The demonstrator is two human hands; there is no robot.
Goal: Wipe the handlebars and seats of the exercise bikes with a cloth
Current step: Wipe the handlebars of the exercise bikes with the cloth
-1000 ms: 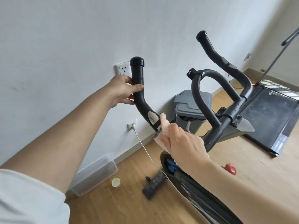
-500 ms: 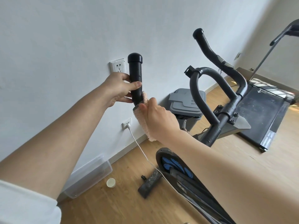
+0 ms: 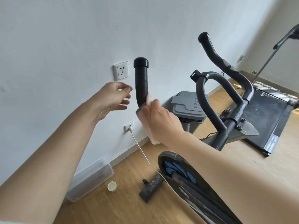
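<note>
Pink cloth [image 3: 149,128] clamped in right grip [image 3: 161,118] (against handlebar [image 3: 141,83]), left grip [image 3: 111,97] spread apart — touching nothing

Two bare forearms, no watch or rings, hands [image 3: 113,97] ungloved, sliver of white sleeve [image 3: 6,222] at lower left.

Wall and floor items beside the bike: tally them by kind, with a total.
Wall sockets: 2, the upper one empty and the lower one with a white cable plugged in
Clear plastic boxes: 1
Paper cups: 1
Grey lidded bins: 1
Treadmills: 1
Total: 6
</note>
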